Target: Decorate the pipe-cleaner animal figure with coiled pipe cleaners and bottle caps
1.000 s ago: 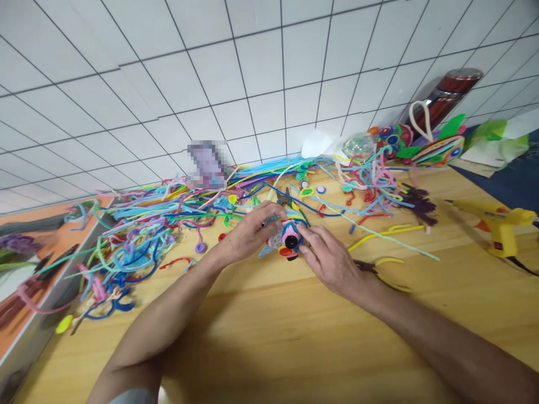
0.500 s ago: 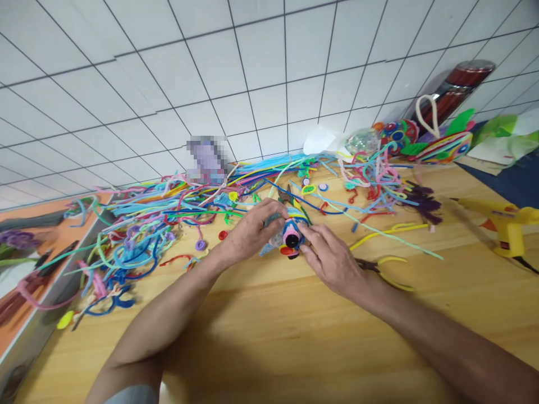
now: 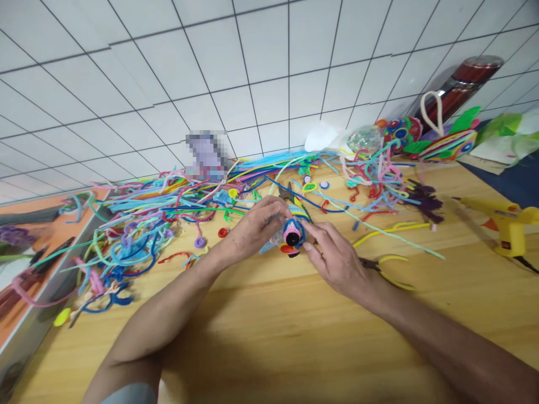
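Between my hands is a small fish-like pipe-cleaner craft, with a black round eye ringed in pink and blue and a red-orange piece below it. My left hand grips it from the left, fingers curled over its back. From the right, my right hand presses fingertips and thumb against the blue edge by the eye. The craft's far side is hidden by my fingers. Just behind it lie pliers, and yellow-handled pliers rest by my right wrist.
Pipe cleaners in many colours cover the back and left of the wooden table. A yellow glue gun is at the right. Finished crafts and a red flask stand near the tiled wall.
The view has shifted slightly. Both hands stay on the craft, and the right fingers have moved a little along its right edge.
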Motion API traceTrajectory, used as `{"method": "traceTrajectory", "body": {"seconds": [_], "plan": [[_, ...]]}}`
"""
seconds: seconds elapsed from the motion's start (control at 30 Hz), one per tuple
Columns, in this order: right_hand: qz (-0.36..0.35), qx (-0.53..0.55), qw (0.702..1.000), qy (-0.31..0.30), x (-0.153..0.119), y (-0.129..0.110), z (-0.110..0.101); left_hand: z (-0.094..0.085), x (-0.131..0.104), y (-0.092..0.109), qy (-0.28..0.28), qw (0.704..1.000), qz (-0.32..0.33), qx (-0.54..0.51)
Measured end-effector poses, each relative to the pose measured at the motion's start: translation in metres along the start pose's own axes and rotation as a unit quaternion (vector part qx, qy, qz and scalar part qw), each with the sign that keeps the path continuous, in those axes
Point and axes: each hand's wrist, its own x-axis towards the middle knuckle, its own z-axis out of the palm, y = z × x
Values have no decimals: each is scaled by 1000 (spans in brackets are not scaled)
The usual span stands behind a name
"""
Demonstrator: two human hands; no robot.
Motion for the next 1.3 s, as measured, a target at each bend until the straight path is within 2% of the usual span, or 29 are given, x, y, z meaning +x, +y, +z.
{"method": "traceTrajectory", "body": {"seconds": [0.33,0.57,0.8,1.3], "plan": [[-2,-7,1000,-17,0,0,3,1,0,-2,-2,1000,2,-8],[-36,-97,994,-35,0,2,0,0,0,-4,-4,1000,-1,-4],[-60,-170,983,-23,1,2,1,1,1,-6,-2,1000,10,-13],[-47,-171,984,-13,-3,5,2,0,2,-5,-4,1000,12,-6]]}}
